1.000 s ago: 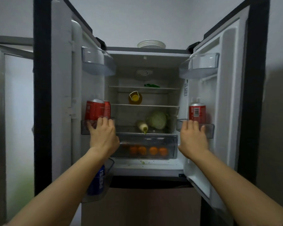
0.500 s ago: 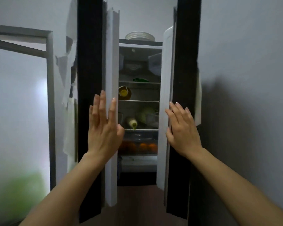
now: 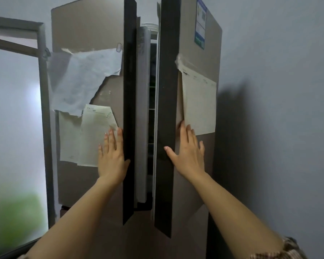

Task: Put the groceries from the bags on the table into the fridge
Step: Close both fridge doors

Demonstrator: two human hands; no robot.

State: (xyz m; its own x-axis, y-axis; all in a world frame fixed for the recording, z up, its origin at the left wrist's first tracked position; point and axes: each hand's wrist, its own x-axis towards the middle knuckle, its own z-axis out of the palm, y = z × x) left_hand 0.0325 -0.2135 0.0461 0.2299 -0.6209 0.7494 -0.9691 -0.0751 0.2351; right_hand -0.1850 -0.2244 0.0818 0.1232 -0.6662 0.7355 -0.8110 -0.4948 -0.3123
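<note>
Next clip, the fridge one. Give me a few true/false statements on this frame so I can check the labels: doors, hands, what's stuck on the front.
1. The left door and right door are fully shut. False: a narrow gap shows between them.
2. The left hand lies flat on the left door, fingers straight. True.
3. The right hand grips a red can. False: it presses open-palmed on the right door and holds nothing.
4. Paper sheets are stuck on both doors. True.
5. A blue label sits near the top of the right door. True.
</note>
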